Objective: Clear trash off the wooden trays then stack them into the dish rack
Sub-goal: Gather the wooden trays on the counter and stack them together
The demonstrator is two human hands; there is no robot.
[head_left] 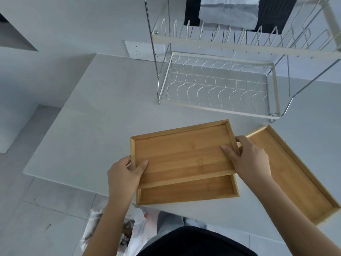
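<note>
I hold an empty wooden tray (pixel 182 154) by its two short ends, lifted slightly above the white table. My left hand (pixel 125 174) grips the left end with the thumb on the inner floor. My right hand (pixel 247 156) grips the right end the same way. Under the held tray lies a second wooden tray (pixel 188 191), partly covered. A third wooden tray (pixel 299 174) lies angled to the right, near the table's front edge. The white wire dish rack (pixel 217 85) stands behind the trays, and its lower tier holds nothing.
The rack's upper tier (pixel 239 36) has upright wire dividers, with folded grey and dark cloths (pixel 228 13) behind it. A wall socket (pixel 140 48) sits left of the rack. A white plastic bag with trash (pixel 132 226) rests on the floor below the table edge (pixel 73 183).
</note>
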